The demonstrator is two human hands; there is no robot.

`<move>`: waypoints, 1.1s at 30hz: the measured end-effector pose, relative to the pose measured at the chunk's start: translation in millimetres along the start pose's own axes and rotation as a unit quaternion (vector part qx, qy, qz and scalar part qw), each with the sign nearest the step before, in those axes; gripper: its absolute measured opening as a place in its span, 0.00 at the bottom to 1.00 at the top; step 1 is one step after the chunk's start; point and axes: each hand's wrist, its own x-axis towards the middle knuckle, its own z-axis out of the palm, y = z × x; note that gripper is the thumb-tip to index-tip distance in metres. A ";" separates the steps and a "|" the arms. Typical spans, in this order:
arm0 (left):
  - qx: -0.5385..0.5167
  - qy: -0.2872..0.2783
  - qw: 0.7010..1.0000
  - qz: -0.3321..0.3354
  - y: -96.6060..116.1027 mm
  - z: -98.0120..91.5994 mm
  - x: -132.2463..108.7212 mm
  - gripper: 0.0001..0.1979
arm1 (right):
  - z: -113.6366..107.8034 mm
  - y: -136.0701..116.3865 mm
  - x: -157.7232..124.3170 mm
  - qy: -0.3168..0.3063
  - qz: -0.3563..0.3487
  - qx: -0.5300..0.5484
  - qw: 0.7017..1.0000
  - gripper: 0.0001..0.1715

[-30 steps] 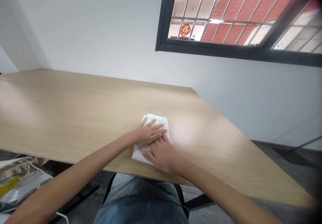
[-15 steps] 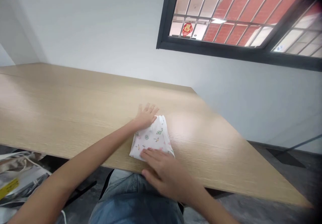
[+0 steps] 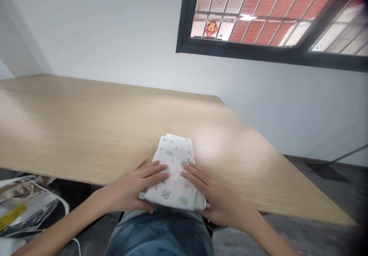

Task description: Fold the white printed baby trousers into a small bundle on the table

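Observation:
A folded white cloth (image 3: 175,152) printed with small green animals and leaves lies at the table's front edge, its near end reaching slightly past it. My left hand (image 3: 135,189) rests on the cloth's left side, fingers stretched out over the top and thumb apart near the lower left corner. On the right side, my right hand (image 3: 214,194) lies with its fingers spread flat across the cloth. Its thumb is partly hidden by the near right corner. I cannot tell what the cloth is when unfolded.
The light wooden table (image 3: 94,129) runs along a pale wall (image 3: 115,29), with a slanted right edge. A barred window (image 3: 244,52) is above. Below the table on the left is a clear bag of things (image 3: 31,206) with a yellow label and a white cord.
The cloth now shows a different printed face and reaches closer to me. My left hand has come back from its far left corner to the left side; my right hand has moved to the right side.

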 end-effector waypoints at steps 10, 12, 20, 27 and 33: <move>-0.144 0.216 0.925 -0.278 -3.8 -4.8 60.5 0.22 | -14.2 1.6 45.9 0.232 0.289 0.179 0.911 0.18; -0.116 0.233 0.917 -0.303 -7.8 -3.1 72.3 0.19 | -14.3 6.2 59.5 0.247 0.330 0.147 0.899 0.16; 0.118 0.214 0.934 -0.260 17.6 9.7 98.1 0.23 | 5.8 -9.3 83.8 0.279 0.244 -0.151 0.916 0.26; 0.169 0.118 0.963 -0.173 6.3 17.6 85.0 0.26 | 16.7 -5.2 66.7 0.164 0.235 -0.114 0.951 0.29; 0.011 0.086 0.982 -0.170 -5.7 -4.1 38.1 0.24 | 14.9 4.7 23.4 0.304 0.314 -0.037 0.899 0.23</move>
